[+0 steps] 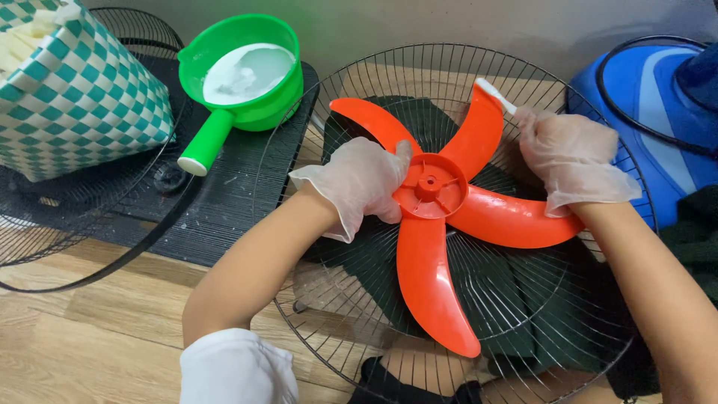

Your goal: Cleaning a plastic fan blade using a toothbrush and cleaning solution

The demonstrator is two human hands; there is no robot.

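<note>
Fan blade: orange fan blade (437, 224) lies on the wire fan guard (516, 314).
Left hand: gloved left hand (366, 183) grips its hub.
Right hand: right hand (572, 157) pinches a white toothbrush (495, 94) on a blade.
Nearby: green scoop (239, 75), checked basket (75, 90).

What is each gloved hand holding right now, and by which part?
The left hand grips the orange fan blade at its round hub. The right hand holds a white brush by its handle, bristle end on a blade.

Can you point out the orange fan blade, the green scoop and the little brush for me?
orange fan blade (430, 185), head view, on its round hub.
green scoop (258, 112), head view, on the bowl's front wall.
brush (495, 93), head view, on its white head.
</note>
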